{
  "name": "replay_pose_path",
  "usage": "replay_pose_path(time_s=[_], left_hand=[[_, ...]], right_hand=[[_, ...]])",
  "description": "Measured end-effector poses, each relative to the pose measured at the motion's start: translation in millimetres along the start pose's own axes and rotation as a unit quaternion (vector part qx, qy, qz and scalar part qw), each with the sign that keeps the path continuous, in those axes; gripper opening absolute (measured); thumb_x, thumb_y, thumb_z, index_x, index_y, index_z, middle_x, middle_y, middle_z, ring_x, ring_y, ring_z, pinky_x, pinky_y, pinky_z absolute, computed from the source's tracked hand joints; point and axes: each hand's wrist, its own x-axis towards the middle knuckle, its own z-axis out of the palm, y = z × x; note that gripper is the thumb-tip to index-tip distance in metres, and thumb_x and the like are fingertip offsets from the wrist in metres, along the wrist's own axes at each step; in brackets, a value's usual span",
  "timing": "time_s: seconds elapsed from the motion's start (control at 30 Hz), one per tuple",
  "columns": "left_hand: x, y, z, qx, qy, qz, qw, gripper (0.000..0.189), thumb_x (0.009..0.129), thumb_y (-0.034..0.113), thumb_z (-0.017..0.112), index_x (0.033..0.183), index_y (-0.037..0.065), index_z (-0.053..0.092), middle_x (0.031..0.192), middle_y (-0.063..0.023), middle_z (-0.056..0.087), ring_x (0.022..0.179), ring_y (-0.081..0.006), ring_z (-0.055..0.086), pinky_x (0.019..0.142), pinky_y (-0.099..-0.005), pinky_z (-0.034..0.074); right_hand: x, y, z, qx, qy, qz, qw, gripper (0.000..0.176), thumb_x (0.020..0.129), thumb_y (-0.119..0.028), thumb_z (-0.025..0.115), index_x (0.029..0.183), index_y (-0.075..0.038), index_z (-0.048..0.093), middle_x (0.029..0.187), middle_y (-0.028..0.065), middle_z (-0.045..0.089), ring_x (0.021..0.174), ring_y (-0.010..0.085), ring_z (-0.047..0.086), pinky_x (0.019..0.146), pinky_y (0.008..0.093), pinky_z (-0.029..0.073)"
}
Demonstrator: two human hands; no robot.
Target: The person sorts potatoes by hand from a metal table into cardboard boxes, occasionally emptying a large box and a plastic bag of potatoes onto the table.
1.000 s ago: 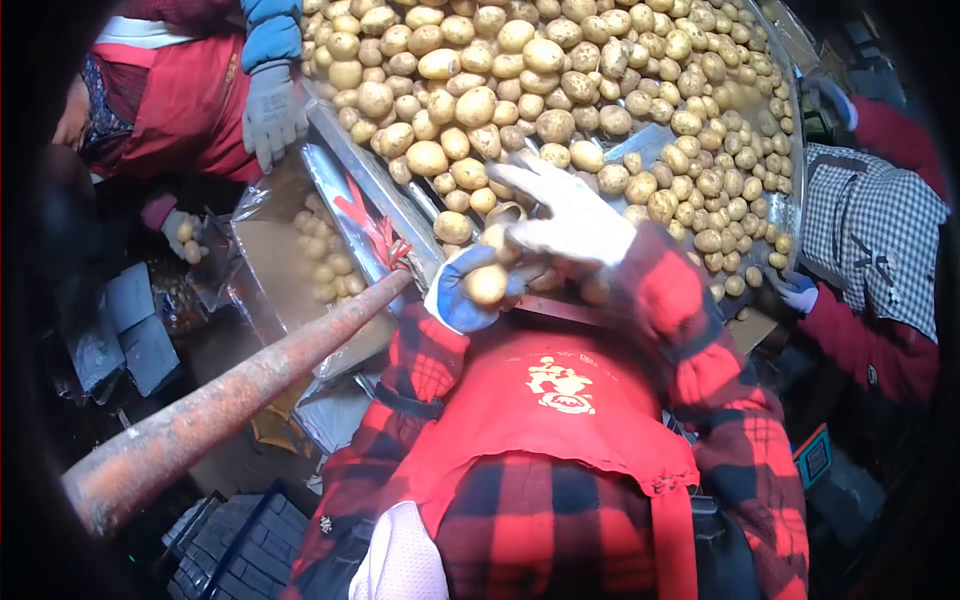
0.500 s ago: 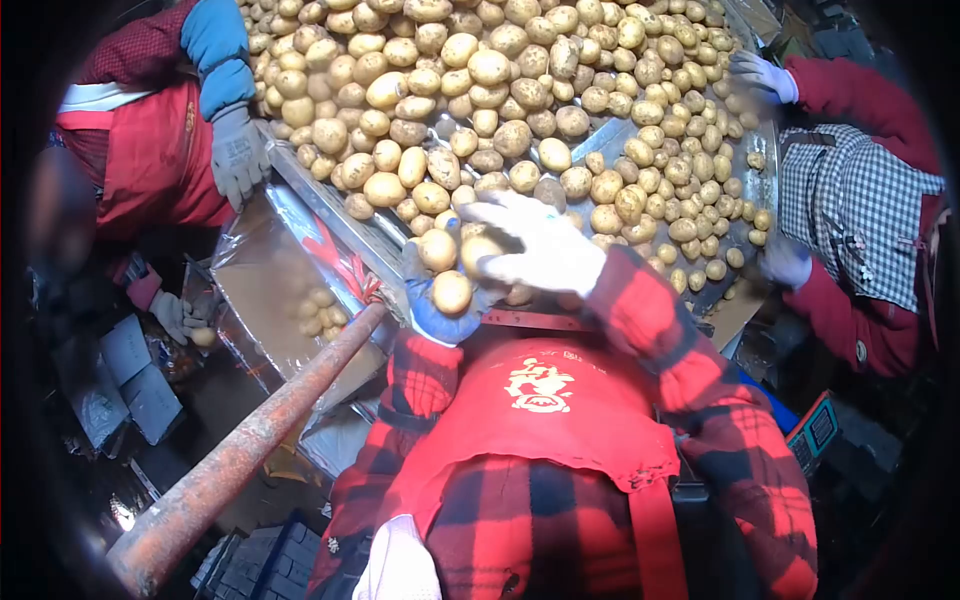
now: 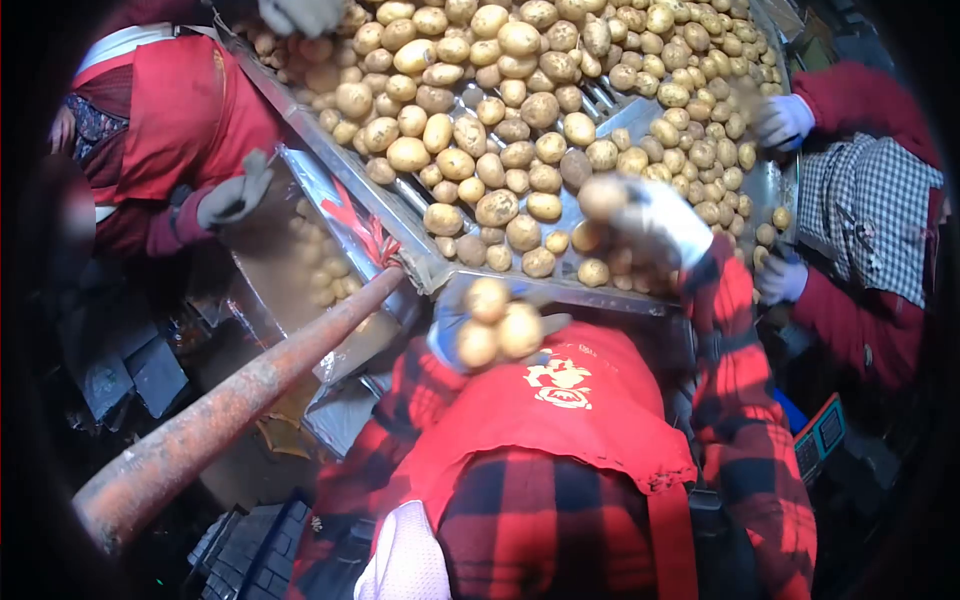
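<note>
My left hand point(image 3: 450, 312), in a blue and grey glove, is cupped palm up in front of my red apron, closed around three potatoes point(image 3: 519, 330). It is off the metal table, just below its near edge. My right hand point(image 3: 665, 218), in a white glove, is over the near right part of the potato pile and blurred by motion. A potato point(image 3: 602, 197) shows at its fingertips, gripped there. Several more potatoes point(image 3: 538, 262) lie on the slatted table under and beside this hand.
A metal rim point(image 3: 560, 290) bounds the table near me. A rusty pole point(image 3: 250, 385) slants up to its corner, tied with red plastic point(image 3: 365, 235). A lined box point(image 3: 270, 265) holds potatoes at left. Co-workers' gloved hands point(image 3: 235, 195) point(image 3: 785, 122) are on both sides.
My left hand has drawn back from the table edge with its potatoes. My right hand has moved right over the pile, with a potato at its fingertips. The left co-worker's hands have shifted.
</note>
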Motion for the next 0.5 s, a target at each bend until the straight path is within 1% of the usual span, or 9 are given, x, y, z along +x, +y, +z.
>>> replay_pose_path(time_s=[0.07,0.1,0.17,0.23,0.27,0.33,0.4,0.43,0.5], left_hand=[[-47.8,6.0,-12.3,-0.142,-0.073,0.036,0.986,0.053,0.103,0.051,0.044,0.141,0.016,0.053,0.159,-0.0146,0.035,0.146,-0.0446,0.031,0.111,-0.0715,0.032],[-73.9,4.6,-15.3,-0.144,-0.044,0.084,0.985,0.05,0.104,0.049,0.044,0.141,0.018,0.053,0.157,-0.0129,0.038,0.145,-0.0409,0.035,0.111,-0.0697,0.034],[-130.0,12.1,-41.8,-0.11,0.076,0.203,0.97,0.052,0.102,0.046,0.047,0.146,0.019,0.048,0.154,-0.0119,0.044,0.142,-0.0385,0.041,0.11,-0.0655,0.038],[-151.1,24.2,-42.3,0.222,0.285,0.322,0.875,0.062,0.098,0.046,0.054,0.15,0.015,0.044,0.148,-0.0126,0.052,0.133,-0.0393,0.05,0.108,-0.059,0.043],[-148.9,33.4,-23.9,0.496,0.372,0.34,0.707,0.066,0.096,0.048,0.058,0.149,0.012,0.045,0.142,-0.0125,0.057,0.126,-0.0386,0.058,0.107,-0.0549,0.045],[-181.8,66.0,-62.8,0.531,0.381,0.357,0.667,0.065,0.089,0.05,0.066,0.135,0.007,0.054,0.129,-0.0133,0.063,0.118,-0.0364,0.062,0.106,-0.0525,0.047],[-181.2,80.8,-41.4,0.001,0.415,0.342,0.843,0.06,0.094,0.044,0.061,0.141,0.008,0.048,0.141,-0.0138,0.053,0.133,-0.0292,0.05,0.109,-0.0492,0.046],[-168.6,75.1,-18.8,-0.063,0.555,0.368,0.744,0.059,0.096,0.044,0.058,0.143,0.011,0.046,0.148,-0.0117,0.047,0.14,-0.0266,0.042,0.111,-0.0491,0.043],[-190.7,59.8,-39.2,0.0,0.48,0.368,0.796,0.059,0.093,0.042,0.063,0.14,0.009,0.049,0.144,-0.0108,0.051,0.136,-0.0264,0.046,0.11,-0.0491,0.044]], right_hand=[[3.0,49.4,35.0,-0.101,-0.183,-0.118,0.971,0.048,0.086,-0.023,0.073,0.129,-0.002,0.065,0.103,0.0081,0.075,0.083,0.0185,0.071,0.073,0.031,0.057],[-17.2,50.6,72.5,0.079,-0.247,-0.033,0.965,0.047,0.089,-0.021,0.07,0.131,0.001,0.063,0.11,0.0107,0.074,0.093,0.0193,0.071,0.084,0.031,0.056],[5.8,63.9,127.1,0.025,-0.392,-0.072,0.917,0.049,0.094,-0.027,0.068,0.134,0.0,0.06,0.114,0.0107,0.072,0.088,0.0161,0.068,0.081,0.0315,0.056],[21.9,56.3,209.9,0.103,-0.359,-0.091,0.923,0.044,0.094,-0.031,0.068,0.126,-0.001,0.064,0.108,0.011,0.072,0.086,0.0172,0.068,0.077,0.0346,0.055],[29.3,51.9,242.9,0.149,-0.342,-0.078,0.924,0.044,0.093,-0.034,0.069,0.121,0.0,0.066,0.105,0.0127,0.072,0.085,0.0207,0.069,0.077,0.0372,0.055],[62.6,71.4,291.2,-0.048,-0.256,-0.181,0.948,0.047,0.089,-0.037,0.066,0.118,0.001,0.065,0.104,0.0184,0.07,0.09,0.0302,0.068,0.081,0.0418,0.053],[31.6,58.6,281.1,-0.323,-0.107,-0.274,0.9,0.045,0.084,-0.037,0.061,0.112,-0.002,0.065,0.101,0.0249,0.067,0.097,0.04,0.067,0.085,0.0464,0.053],[21.8,67.7,265.7,-0.285,0.002,-0.427,0.858,0.034,0.082,-0.031,0.063,0.104,-0.005,0.066,0.096,0.022,0.068,0.091,0.0393,0.067,0.081,0.0485,0.052],[12.6,43.2,222.3,-0.496,0.173,-0.414,0.744,0.02,0.08,-0.016,0.063,0.098,-0.007,0.062,0.096,0.0166,0.064,0.094,0.0361,0.064,0.082,0.0491,0.05]])
